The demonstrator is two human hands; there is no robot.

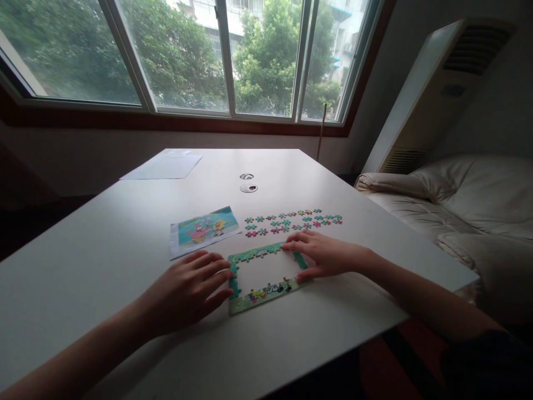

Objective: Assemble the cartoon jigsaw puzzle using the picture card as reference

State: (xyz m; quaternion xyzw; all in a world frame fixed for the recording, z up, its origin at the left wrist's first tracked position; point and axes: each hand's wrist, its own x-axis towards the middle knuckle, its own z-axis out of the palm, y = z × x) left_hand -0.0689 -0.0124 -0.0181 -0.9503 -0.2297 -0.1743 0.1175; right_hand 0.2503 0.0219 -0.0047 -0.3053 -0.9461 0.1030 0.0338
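Observation:
A jigsaw puzzle frame (245, 303) lies on the white table, its green border joined into a rectangle around a plain white middle. My left hand (194, 289) rests at the frame's left edge, fingers stretched out and touching it. At the right side, my right hand (322, 253) has its fingers spread, with fingertips on the upper right corner and the thumb near the lower right; it covers part of that edge. Loose puzzle pieces (285, 222) are laid out in rows behind the frame. A reference picture (204, 230) with cartoon figures lies behind my left hand.
Two round discs (249, 188) lie farther back on the white table (104, 244). Paper sheets (162, 165) are at the far left corner. A pale sofa (478, 194) stands to the right, beside a tall floor-standing air conditioner (433, 94). Windows (187, 61) span the far wall.

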